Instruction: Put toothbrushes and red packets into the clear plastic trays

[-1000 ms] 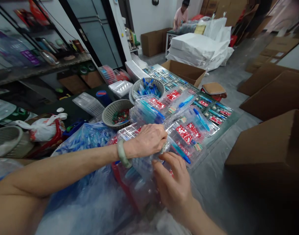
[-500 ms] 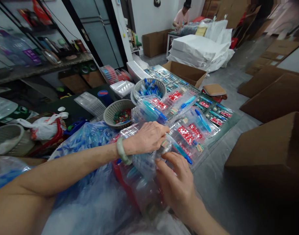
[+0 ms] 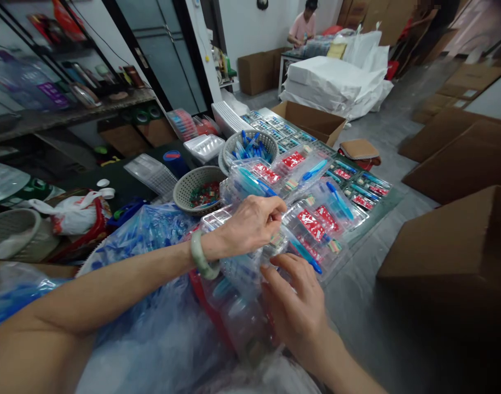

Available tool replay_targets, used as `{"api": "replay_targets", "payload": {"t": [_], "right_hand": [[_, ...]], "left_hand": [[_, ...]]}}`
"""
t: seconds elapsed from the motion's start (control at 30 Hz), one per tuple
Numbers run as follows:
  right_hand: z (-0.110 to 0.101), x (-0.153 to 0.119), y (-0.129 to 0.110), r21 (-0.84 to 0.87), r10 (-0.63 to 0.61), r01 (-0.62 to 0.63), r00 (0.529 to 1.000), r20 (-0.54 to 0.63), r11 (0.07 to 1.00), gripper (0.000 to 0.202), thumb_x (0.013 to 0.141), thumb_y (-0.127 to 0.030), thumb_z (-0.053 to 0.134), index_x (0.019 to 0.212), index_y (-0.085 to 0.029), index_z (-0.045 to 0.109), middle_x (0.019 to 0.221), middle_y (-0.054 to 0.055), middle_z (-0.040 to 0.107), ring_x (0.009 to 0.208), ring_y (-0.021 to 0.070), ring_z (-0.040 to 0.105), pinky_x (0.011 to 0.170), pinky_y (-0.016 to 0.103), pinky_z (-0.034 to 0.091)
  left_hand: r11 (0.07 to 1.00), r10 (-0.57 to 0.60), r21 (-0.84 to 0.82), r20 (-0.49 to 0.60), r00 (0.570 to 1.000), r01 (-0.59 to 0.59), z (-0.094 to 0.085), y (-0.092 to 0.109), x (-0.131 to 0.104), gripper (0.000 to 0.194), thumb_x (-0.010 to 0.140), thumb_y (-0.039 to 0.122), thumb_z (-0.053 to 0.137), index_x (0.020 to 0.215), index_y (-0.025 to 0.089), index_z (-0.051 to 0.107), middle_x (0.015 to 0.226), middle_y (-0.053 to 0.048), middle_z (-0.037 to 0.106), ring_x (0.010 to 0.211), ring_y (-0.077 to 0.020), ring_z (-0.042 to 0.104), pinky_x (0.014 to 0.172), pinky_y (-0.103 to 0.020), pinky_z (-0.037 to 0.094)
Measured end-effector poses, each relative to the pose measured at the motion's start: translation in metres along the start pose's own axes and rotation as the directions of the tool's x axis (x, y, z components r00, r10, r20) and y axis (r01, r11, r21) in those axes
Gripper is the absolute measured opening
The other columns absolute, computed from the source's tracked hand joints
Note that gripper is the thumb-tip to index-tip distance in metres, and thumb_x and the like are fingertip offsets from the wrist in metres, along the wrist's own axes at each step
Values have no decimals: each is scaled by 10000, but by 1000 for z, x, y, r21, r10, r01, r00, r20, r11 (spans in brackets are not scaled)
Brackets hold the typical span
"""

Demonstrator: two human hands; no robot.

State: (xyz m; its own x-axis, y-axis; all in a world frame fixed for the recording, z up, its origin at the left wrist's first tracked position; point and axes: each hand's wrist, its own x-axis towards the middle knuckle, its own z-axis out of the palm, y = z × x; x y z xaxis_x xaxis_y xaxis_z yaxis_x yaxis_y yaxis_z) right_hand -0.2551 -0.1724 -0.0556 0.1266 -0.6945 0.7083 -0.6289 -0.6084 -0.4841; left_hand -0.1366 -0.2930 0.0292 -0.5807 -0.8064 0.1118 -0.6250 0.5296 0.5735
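1. The left hand [image 3: 250, 224], wearing a pale green stone-like bangle [image 3: 199, 254] at its wrist, is above the packs with its fingers curled and their tips drawn together. Whether anything is pinched between them cannot be told.
2. The right hand [image 3: 297, 298] is lower and nearer the body, its fingers and thumb bent around a small gap at the edge of the plastic. Whether it grips that edge is unclear.
3. Between the hands lies a clear moulded plastic tray [image 3: 242, 269], partly hidden, with a small pale block [image 3: 277, 241] showing just below the left fingertips.
4. Just beyond the right hand, a clear plastic blister pack [image 3: 331, 262] holds a blue pen [image 3: 303, 253] and a red-and-white patterned piece [image 3: 311, 224]. Similar packs overlap behind it.
5. These packs are on a dark green bench [image 3: 365, 227].
6. Past the left hand are a grey perforated plastic basket [image 3: 180, 192] of small red and green pieces and, farther back, a pale perforated plastic basket [image 3: 275, 143] of blue pens.
7. A crumpled translucent blue plastic bag [image 3: 147, 235] lies beyond the left forearm.
8. At the bench's far end is an open brown cardboard box [image 3: 336, 131]; in the background, a person in a pink top [image 3: 304, 27] sits near white-wrapped goods [image 3: 324, 76].
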Motion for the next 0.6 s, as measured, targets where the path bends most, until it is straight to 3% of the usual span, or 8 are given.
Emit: {"api": "replay_targets", "payload": {"t": [0.1,0.17,0.37,0.53,0.6], "right_hand": [[1,-1,1,-7,2,-2,1000,-11,1000,405,760,24,524,1111,-173,568,1072,116,584,1031,224,553,806,377,472],[2,-2,1,-4,-2,2,1000,-12,1000,397,759,25,527,1103,-169,571,1069,116,584,1022,220,556,802,373,473],[3,-3,2,-13,-4,4,999,-37,1000,393,769,19,533,1112,-170,569,1068,116,592,1012,217,562,790,370,474],[3,-4,3,27,-28,28,1000,-6,999,424,773,25,522,1149,-165,567,1086,127,586,1040,233,557,803,388,479],[2,-6,3,22,-44,44,999,-9,999,427,773,21,542,1157,-161,576,1095,134,585,1053,245,559,805,389,482]], "left_hand": [[995,-59,-72,84,995,65,8,-4,4,166,717,84,533,843,119,634,692,-13,642,621,-114,564,591,-217,420],[999,-49,-4,111,993,49,11,-7,4,147,726,90,526,820,120,635,712,-27,649,647,-126,575,609,-228,426],[960,89,250,166,982,-129,6,-6,-4,172,790,126,524,913,138,643,908,-66,652,829,-177,585,755,-292,437],[918,189,272,341,921,-290,-5,2,-9,207,834,129,493,913,170,680,848,-58,675,837,-190,591,758,-299,443],[934,210,210,332,920,-289,-14,3,-11,224,832,128,499,953,167,685,866,-65,687,832,-183,607,752,-289,454]]}}
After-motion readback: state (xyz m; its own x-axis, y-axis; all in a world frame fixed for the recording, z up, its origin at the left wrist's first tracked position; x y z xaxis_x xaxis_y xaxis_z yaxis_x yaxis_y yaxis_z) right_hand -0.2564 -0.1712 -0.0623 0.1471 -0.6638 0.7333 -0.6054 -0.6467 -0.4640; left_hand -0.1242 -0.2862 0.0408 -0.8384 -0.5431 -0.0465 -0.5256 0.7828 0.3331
